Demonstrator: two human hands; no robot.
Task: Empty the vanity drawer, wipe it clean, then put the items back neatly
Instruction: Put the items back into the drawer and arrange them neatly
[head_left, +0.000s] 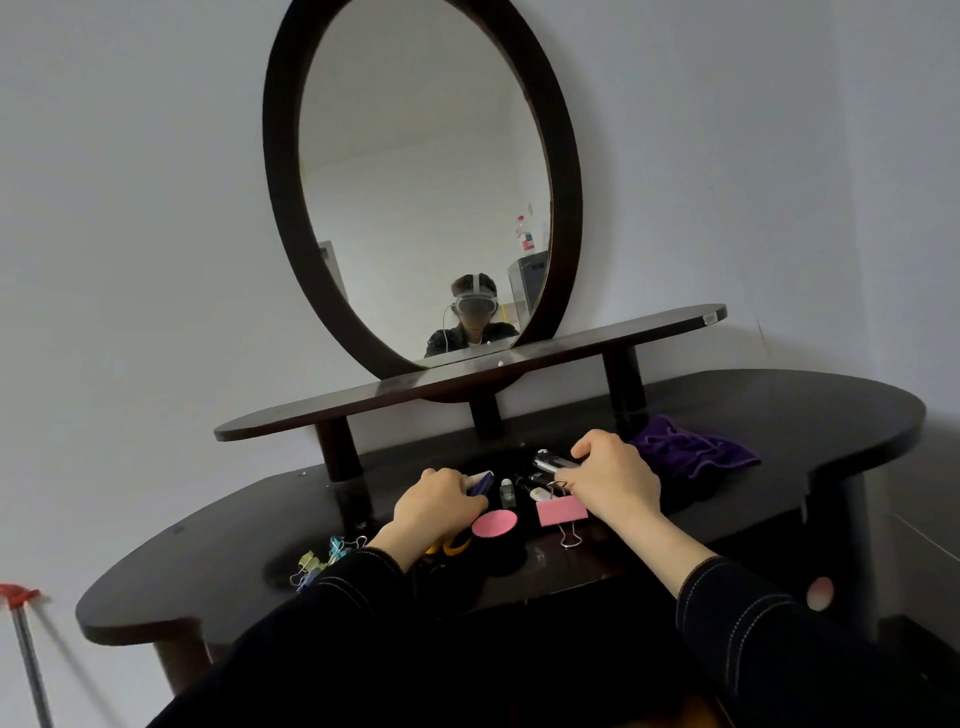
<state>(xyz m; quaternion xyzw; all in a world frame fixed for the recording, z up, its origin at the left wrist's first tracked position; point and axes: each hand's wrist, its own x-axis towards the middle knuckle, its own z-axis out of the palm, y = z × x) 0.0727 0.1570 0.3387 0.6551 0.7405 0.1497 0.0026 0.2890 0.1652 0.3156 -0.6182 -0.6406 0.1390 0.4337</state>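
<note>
Small items lie on the dark vanity top (779, 415). My left hand (436, 501) is closed around a small purple-and-white tube (480, 482). My right hand (613, 478) grips a shiny silver-and-black object (548, 461). Between the hands stand a small clear bottle (507, 491), a round black case with a pink lid (494, 525) and a large pink binder clip (562, 512). Yellow-handled scissors (451, 544) show under my left wrist. Several small coloured binder clips (322, 558) lie at the left. A crumpled purple cloth (691, 449) rests to the right. The drawer is hidden below my arms.
A raised dark shelf (467, 376) on short posts runs behind the items, carrying an oval mirror (423, 182). The white wall is close behind. A red-topped metal pole (23, 644) leans at the lower left. A pink round knob (820, 593) shows by my right sleeve.
</note>
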